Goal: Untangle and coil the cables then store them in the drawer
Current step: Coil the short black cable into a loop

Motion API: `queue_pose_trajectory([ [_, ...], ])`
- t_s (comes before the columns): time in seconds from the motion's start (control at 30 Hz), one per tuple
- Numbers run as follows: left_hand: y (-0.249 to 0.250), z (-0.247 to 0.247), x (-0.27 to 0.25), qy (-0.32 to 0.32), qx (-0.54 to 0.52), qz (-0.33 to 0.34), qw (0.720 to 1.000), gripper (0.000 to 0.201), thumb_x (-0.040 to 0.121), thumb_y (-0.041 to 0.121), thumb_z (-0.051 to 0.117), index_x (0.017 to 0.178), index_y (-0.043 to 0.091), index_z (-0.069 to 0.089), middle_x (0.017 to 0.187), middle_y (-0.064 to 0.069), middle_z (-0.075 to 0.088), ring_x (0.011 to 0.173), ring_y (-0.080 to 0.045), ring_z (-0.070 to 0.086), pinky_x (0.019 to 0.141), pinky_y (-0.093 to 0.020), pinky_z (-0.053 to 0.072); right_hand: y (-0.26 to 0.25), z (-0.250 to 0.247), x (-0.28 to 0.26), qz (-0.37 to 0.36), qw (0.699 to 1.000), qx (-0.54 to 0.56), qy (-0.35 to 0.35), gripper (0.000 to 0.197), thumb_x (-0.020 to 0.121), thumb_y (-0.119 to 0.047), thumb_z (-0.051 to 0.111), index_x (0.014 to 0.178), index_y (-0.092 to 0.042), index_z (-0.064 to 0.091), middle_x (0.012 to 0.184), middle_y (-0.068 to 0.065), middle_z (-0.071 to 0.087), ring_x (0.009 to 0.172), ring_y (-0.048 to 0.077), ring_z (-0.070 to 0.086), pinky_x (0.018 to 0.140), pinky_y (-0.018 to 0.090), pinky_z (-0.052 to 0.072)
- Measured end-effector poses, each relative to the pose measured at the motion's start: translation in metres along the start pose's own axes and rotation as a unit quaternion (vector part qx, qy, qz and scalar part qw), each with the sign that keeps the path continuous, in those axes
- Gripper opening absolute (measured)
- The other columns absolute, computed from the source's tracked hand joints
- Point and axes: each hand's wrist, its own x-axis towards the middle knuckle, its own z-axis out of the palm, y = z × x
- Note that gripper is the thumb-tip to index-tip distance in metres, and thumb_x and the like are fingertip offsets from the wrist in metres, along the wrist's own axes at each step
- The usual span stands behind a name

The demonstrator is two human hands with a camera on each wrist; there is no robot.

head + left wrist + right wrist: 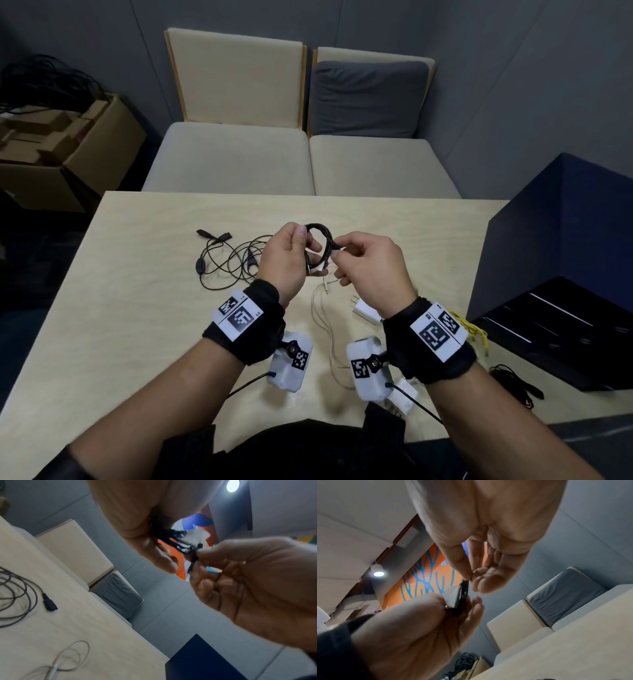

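A small coil of black cable [322, 240] is held up above the table between both hands. My left hand [303, 246] grips the coil's left side, thumb on top. My right hand [337, 253] pinches the cable's end against the coil between thumb and forefinger. A white tag [317, 269] hangs under the coil. In the left wrist view the coil [173, 540] runs from my left hand [154, 550] to the right hand [199, 555]. The right wrist view shows the right hand [470, 578] pinching the coil [463, 595] above the left hand [462, 609].
A loose black cable [226, 260] sprawls on the wooden table [137, 308] at the left. A white cable [323, 308] and white charger [366, 311] lie below my hands. Yellow cable [471, 329] and another black cable [513, 382] lie beside the dark blue drawer unit [565, 240], its drawer [548, 329] open.
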Motion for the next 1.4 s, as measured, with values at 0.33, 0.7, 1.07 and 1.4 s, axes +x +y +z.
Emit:
queue_pose_trajectory([
  [0.33,0.001,-0.001,-0.003,-0.054,-0.025,-0.002,0.998,0.031,0.105,0.027,0.026,0.081,0.011,0.040,0.073,-0.010,0.057,0.058,-0.025,0.055,0.045,-0.027,0.047,0.005,-0.003,0.005,0.039,0.998,0.041,-0.022,0.012,0.083,-0.002,0.061,0.085,-0.010,0.070,0.065,0.004,0.064,0.059,0.018,0.061,0.065,0.036,0.057],
  [0.7,-0.001,-0.002,-0.004,-0.077,-0.016,0.033,0.996,0.028,0.104,0.012,0.028,0.123,0.023,0.045,0.079,-0.012,0.061,0.060,-0.030,0.063,0.056,-0.035,0.056,0.012,-0.003,0.003,0.003,0.998,0.062,0.014,0.017,0.082,-0.006,0.070,0.094,-0.018,0.069,0.070,0.000,0.060,0.063,0.017,0.059,0.071,0.038,0.054],
  [1.07,-0.002,0.004,-0.008,-0.102,-0.024,0.020,0.994,0.017,0.094,0.002,0.053,0.105,0.013,0.049,0.083,-0.003,0.052,0.051,-0.014,0.058,0.050,-0.030,0.052,0.010,0.001,0.001,0.000,0.996,0.080,0.027,0.034,0.079,0.005,0.060,0.094,-0.025,0.054,0.081,0.012,0.064,0.055,0.024,0.063,0.061,0.038,0.054],
  [1.4,-0.006,0.005,0.000,-0.064,-0.050,0.021,0.997,0.020,0.092,-0.004,0.052,0.091,0.015,0.047,0.086,-0.002,0.056,0.047,-0.021,0.049,0.038,-0.024,0.039,0.016,-0.009,0.005,0.022,0.987,0.161,0.006,0.030,0.081,0.017,0.043,0.087,-0.012,0.047,0.068,0.007,0.048,0.048,0.013,0.056,0.051,0.020,0.042],
])
